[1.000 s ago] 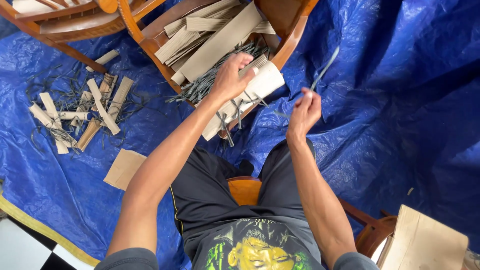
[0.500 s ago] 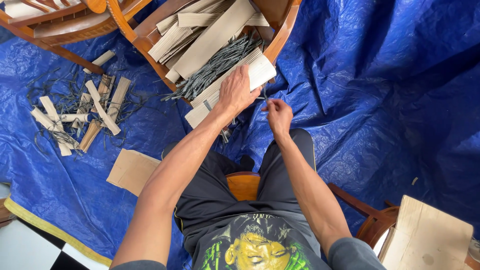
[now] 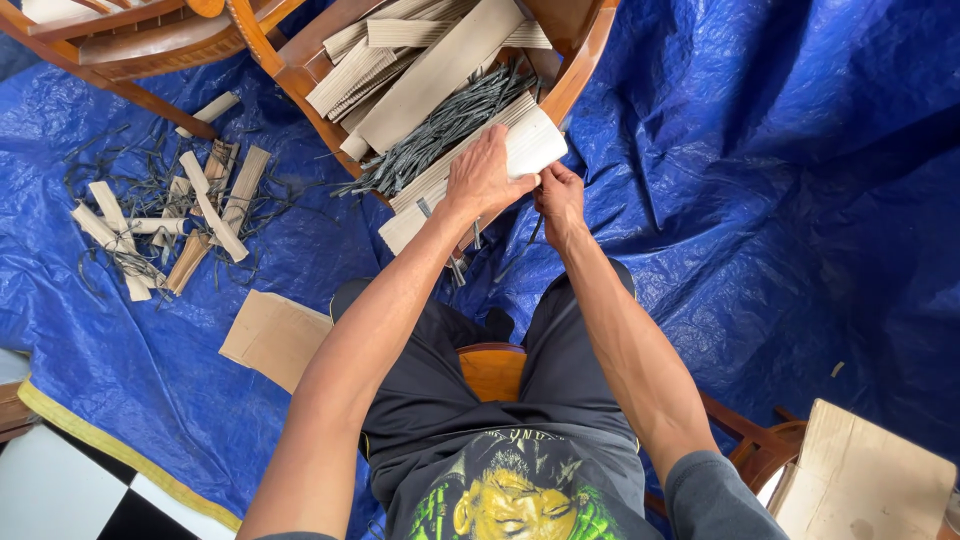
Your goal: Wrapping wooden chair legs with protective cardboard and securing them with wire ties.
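Rolled cardboard bundle (image 3: 470, 180) lies on the wooden chair (image 3: 575, 60) beside dark strips (image 3: 440, 125). Left hand (image 3: 482, 178) grips it; right hand (image 3: 560, 195) seems pinched closed at its end.

Blue tarp (image 3: 780, 200) w/ cardboard rolls (image 3: 160, 225), flat cardboard (image 3: 275, 335).
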